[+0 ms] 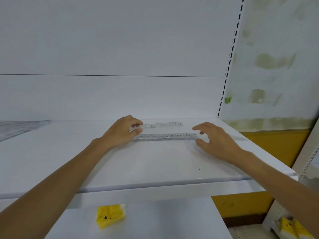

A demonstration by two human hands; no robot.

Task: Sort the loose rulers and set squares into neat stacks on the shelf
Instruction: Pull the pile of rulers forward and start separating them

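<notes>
Two clear plastic rulers lie side by side on the white shelf (155,163), near its back wall. The far ruler (162,126) shows dark numbers along its edge. The near ruler (165,136) lies parallel, slightly closer to me. My left hand (123,132) pinches the left end of the far ruler, thumb below and fingers curled over it. My right hand (213,139) hovers at the right end of the near ruler, fingers spread and relaxed, thumb close to the ruler's tip; contact is unclear.
A yellow cartoon-printed packet (110,215) lies on the lower shelf. Another yellow packet (291,226) sits at the bottom right. The slotted upright (229,62) bounds the shelf on the right. A grey patterned sheet (15,128) lies at the far left.
</notes>
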